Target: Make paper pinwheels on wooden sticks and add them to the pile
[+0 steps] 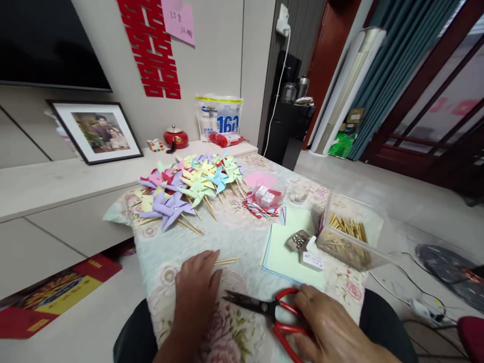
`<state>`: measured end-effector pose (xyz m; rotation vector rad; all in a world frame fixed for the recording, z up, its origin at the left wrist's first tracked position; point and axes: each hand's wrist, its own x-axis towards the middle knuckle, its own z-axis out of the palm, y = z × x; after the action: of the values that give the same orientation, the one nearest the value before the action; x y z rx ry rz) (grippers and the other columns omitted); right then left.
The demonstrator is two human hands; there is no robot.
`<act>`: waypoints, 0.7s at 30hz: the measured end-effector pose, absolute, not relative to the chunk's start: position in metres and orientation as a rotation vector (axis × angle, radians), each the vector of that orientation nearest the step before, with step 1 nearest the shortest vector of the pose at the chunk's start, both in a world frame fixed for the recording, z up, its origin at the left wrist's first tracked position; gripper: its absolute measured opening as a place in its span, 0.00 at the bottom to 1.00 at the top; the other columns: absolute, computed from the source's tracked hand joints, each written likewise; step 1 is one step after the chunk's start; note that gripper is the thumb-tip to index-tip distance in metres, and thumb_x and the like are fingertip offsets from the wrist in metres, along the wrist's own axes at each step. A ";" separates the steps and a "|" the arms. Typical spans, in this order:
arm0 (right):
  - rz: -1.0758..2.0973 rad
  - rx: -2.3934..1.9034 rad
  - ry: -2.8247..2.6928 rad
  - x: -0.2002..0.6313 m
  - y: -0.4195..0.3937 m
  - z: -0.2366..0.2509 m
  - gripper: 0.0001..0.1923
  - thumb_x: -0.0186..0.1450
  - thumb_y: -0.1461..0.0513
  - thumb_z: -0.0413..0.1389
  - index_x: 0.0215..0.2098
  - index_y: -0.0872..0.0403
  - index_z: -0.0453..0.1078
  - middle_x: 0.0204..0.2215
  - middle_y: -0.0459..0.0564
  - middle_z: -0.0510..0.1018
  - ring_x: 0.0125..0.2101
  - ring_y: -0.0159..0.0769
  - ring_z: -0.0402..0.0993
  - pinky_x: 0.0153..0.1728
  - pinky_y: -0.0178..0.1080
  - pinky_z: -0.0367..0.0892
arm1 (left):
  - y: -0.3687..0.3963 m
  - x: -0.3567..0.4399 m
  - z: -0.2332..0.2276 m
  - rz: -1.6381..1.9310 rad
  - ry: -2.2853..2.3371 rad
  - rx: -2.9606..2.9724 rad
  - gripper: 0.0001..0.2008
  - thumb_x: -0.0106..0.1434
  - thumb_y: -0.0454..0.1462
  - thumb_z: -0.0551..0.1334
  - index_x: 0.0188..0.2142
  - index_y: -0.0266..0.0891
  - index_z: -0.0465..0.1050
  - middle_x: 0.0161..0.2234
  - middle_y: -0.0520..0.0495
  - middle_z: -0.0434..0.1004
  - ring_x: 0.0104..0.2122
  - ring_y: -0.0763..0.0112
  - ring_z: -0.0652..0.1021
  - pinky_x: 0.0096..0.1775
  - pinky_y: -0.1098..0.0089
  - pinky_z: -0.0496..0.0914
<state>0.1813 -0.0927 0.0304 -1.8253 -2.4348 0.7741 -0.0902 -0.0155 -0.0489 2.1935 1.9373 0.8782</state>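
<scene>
The fingers of the right hand (321, 320) are wrapped around the handles of the red-handled scissors (260, 306), whose blades point toward the left hand (198, 287). That hand lies palm down on the surface (230, 234), thin sticks (229, 260) jutting out past its fingers, though I cannot tell whether they grip them. Paper pinwheels (198, 189) lie heaped beyond, left of a clear box (374, 253).

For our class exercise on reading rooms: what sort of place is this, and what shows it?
Probably a home living room: a large dark screen is on the wall above a low cabinet bearing a framed photo, and teal curtains hang at the right.
</scene>
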 end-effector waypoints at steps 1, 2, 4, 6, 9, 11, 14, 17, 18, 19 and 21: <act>0.762 -1.841 -2.445 0.181 -0.096 0.024 0.14 0.60 0.58 0.57 0.44 0.55 0.72 0.43 0.58 0.75 0.42 0.49 0.73 0.44 0.45 0.67 | -0.010 -0.094 -0.044 0.753 1.960 2.218 0.16 0.66 0.36 0.56 0.50 0.40 0.76 0.47 0.42 0.78 0.48 0.50 0.72 0.48 0.51 0.66; 0.728 -1.863 -2.454 0.179 -0.098 0.019 0.16 0.60 0.59 0.58 0.44 0.55 0.72 0.44 0.59 0.75 0.44 0.51 0.73 0.45 0.47 0.67 | -0.005 -0.096 -0.040 0.647 1.958 2.248 0.14 0.67 0.37 0.56 0.48 0.42 0.77 0.45 0.43 0.79 0.46 0.51 0.73 0.46 0.52 0.66; 0.671 -1.922 -2.493 0.175 -0.098 0.014 0.17 0.58 0.60 0.60 0.45 0.56 0.73 0.45 0.60 0.75 0.43 0.54 0.73 0.44 0.48 0.68 | 0.003 -0.096 -0.030 0.499 1.988 2.288 0.14 0.69 0.37 0.54 0.43 0.42 0.79 0.41 0.43 0.79 0.43 0.53 0.73 0.44 0.55 0.66; 0.622 -1.930 -2.582 0.171 -0.097 0.014 0.16 0.58 0.62 0.60 0.45 0.56 0.74 0.45 0.60 0.76 0.42 0.54 0.75 0.41 0.47 0.69 | 0.008 -0.092 -0.021 0.395 2.022 2.317 0.15 0.70 0.37 0.52 0.40 0.40 0.79 0.38 0.42 0.78 0.41 0.53 0.73 0.44 0.56 0.66; 0.573 -1.820 -2.721 0.170 -0.094 0.030 0.12 0.60 0.65 0.59 0.43 0.55 0.74 0.42 0.58 0.79 0.37 0.49 0.77 0.35 0.42 0.68 | 0.012 -0.076 -0.005 0.295 2.084 2.305 0.14 0.68 0.34 0.53 0.39 0.37 0.79 0.38 0.40 0.77 0.42 0.52 0.73 0.45 0.57 0.66; 0.591 -1.723 -2.691 0.173 -0.085 0.050 0.11 0.59 0.66 0.59 0.41 0.54 0.73 0.40 0.54 0.79 0.34 0.44 0.78 0.31 0.38 0.66 | 0.014 -0.056 0.008 0.304 2.069 2.291 0.13 0.67 0.32 0.54 0.43 0.36 0.78 0.41 0.39 0.77 0.43 0.52 0.74 0.45 0.58 0.66; 0.395 -1.707 -2.567 0.184 -0.051 0.089 0.07 0.62 0.68 0.53 0.36 0.54 0.71 0.35 0.52 0.79 0.32 0.38 0.76 0.30 0.35 0.62 | 0.012 -0.013 0.025 0.338 1.895 2.311 0.12 0.66 0.31 0.55 0.43 0.37 0.77 0.42 0.41 0.77 0.44 0.53 0.74 0.45 0.58 0.66; 0.112 -1.899 -2.591 0.200 0.011 0.117 0.07 0.68 0.64 0.51 0.37 0.55 0.72 0.37 0.54 0.80 0.34 0.38 0.75 0.32 0.36 0.60 | 0.007 0.033 0.024 0.409 1.722 2.321 0.10 0.65 0.31 0.58 0.43 0.39 0.77 0.42 0.43 0.77 0.44 0.54 0.74 0.44 0.58 0.66; 0.031 -2.017 -2.616 0.207 0.034 0.121 0.09 0.69 0.63 0.50 0.39 0.55 0.73 0.38 0.55 0.80 0.37 0.40 0.76 0.34 0.37 0.60 | 0.005 0.044 0.019 0.430 1.693 2.320 0.10 0.65 0.31 0.58 0.42 0.39 0.77 0.42 0.43 0.77 0.44 0.54 0.74 0.44 0.58 0.67; 0.025 -2.071 -2.632 0.213 0.058 0.123 0.10 0.69 0.64 0.50 0.40 0.56 0.73 0.39 0.56 0.80 0.38 0.41 0.76 0.34 0.37 0.61 | 0.004 0.053 0.012 0.464 1.671 2.324 0.10 0.65 0.30 0.58 0.42 0.39 0.77 0.42 0.42 0.77 0.45 0.54 0.74 0.44 0.57 0.67; 0.055 -2.136 -2.678 0.225 0.100 0.119 0.09 0.67 0.67 0.52 0.40 0.57 0.75 0.39 0.57 0.81 0.40 0.42 0.76 0.35 0.37 0.63 | 0.003 0.063 -0.005 0.546 1.674 2.329 0.11 0.66 0.29 0.56 0.40 0.39 0.77 0.41 0.43 0.77 0.44 0.54 0.74 0.44 0.57 0.67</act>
<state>0.2253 0.1001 0.1193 -2.1364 -2.6776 0.0554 0.0633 0.0025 -0.0050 2.3288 1.6742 0.5462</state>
